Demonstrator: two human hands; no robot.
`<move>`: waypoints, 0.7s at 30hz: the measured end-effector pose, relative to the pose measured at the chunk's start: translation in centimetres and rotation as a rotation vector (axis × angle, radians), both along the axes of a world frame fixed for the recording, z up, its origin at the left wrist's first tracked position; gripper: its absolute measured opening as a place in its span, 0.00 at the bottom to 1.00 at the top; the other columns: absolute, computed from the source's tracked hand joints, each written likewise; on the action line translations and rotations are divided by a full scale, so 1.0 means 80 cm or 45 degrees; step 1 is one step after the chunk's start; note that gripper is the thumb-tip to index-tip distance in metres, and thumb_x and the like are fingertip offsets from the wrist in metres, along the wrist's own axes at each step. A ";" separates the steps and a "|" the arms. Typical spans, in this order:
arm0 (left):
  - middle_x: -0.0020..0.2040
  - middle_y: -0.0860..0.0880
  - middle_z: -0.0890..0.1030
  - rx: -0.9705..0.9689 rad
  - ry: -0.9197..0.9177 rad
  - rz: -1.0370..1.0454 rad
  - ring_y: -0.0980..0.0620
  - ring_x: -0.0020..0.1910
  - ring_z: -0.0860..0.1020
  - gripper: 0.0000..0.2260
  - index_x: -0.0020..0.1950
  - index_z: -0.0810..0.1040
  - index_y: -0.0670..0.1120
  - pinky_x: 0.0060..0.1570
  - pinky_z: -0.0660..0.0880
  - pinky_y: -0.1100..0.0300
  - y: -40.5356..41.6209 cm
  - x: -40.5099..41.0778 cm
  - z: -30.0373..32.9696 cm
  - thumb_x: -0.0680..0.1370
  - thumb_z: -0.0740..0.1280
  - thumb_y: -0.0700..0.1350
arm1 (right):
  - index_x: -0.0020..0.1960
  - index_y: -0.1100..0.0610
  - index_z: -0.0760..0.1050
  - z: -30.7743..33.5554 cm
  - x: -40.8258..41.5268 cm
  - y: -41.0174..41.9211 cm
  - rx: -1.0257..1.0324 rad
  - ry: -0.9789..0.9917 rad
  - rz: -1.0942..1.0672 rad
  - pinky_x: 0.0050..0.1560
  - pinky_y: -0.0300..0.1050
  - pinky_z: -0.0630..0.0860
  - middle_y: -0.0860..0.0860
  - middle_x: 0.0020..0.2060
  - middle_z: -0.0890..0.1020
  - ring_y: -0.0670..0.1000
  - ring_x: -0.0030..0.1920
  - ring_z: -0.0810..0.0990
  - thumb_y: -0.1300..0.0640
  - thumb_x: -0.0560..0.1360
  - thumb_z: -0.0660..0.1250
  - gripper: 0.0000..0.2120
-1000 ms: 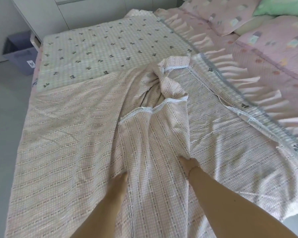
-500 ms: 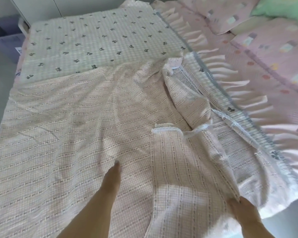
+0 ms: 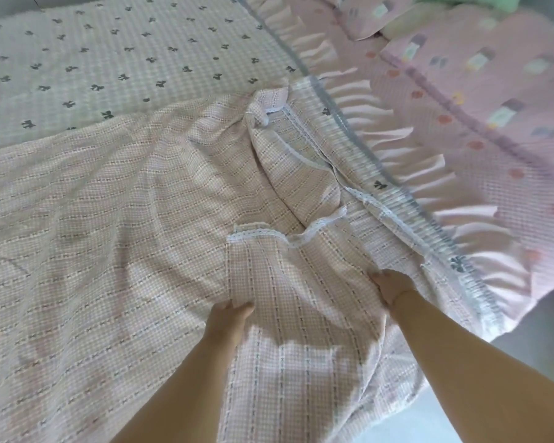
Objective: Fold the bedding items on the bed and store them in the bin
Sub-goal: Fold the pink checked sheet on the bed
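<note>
A pink checked sheet (image 3: 109, 225) with a white lace hem lies spread over the bed. One narrow flap of it (image 3: 295, 298) is pulled toward me, its lace edge across the middle. My left hand (image 3: 227, 318) pinches the flap's left edge. My right hand (image 3: 390, 286) grips the flap's right edge, fingers curled into the cloth. The bin is out of view.
A green-white checked cover with dark bows (image 3: 125, 59) lies at the far side. Along the right runs its pink ruffle (image 3: 413, 161). Pink patterned pillows (image 3: 477, 68) and a green pillow (image 3: 509, 1) sit at the top right. Grey floor (image 3: 525, 343) shows at the lower right.
My left hand went from resting flat on the sheet to pinching the flap's left edge. My right hand slid up the flap's right edge. The view has moved closer to the bed.
</note>
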State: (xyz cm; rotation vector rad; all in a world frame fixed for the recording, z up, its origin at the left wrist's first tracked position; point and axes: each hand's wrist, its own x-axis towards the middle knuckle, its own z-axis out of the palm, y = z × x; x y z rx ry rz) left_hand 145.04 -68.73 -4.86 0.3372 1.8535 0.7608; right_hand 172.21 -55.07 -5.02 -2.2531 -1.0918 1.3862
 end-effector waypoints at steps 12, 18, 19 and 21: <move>0.59 0.51 0.74 0.024 0.110 -0.157 0.52 0.53 0.75 0.19 0.63 0.74 0.50 0.51 0.71 0.57 0.057 0.045 0.005 0.75 0.71 0.40 | 0.61 0.62 0.74 0.003 0.103 0.063 0.126 -0.574 0.173 0.57 0.49 0.71 0.62 0.59 0.77 0.61 0.60 0.75 0.50 0.77 0.62 0.18; 0.56 0.51 0.76 0.005 0.089 -0.223 0.53 0.51 0.74 0.14 0.62 0.78 0.46 0.52 0.68 0.58 0.099 0.066 -0.016 0.76 0.69 0.43 | 0.70 0.55 0.64 -0.010 0.093 0.153 0.238 -0.665 0.502 0.65 0.53 0.68 0.57 0.66 0.71 0.59 0.67 0.69 0.45 0.73 0.68 0.30; 0.56 0.50 0.76 -0.010 0.105 -0.221 0.53 0.51 0.74 0.14 0.61 0.78 0.45 0.52 0.67 0.58 0.103 0.068 -0.020 0.76 0.70 0.43 | 0.70 0.56 0.64 -0.014 0.089 0.162 0.219 -0.592 0.543 0.64 0.51 0.69 0.57 0.65 0.73 0.59 0.65 0.71 0.46 0.73 0.68 0.30; 0.56 0.49 0.78 -0.040 0.157 -0.215 0.52 0.52 0.74 0.12 0.59 0.79 0.45 0.52 0.67 0.59 0.109 0.070 -0.025 0.76 0.70 0.43 | 0.67 0.58 0.67 -0.018 0.084 0.174 0.172 -0.489 0.632 0.60 0.47 0.69 0.57 0.64 0.74 0.58 0.63 0.73 0.48 0.75 0.66 0.25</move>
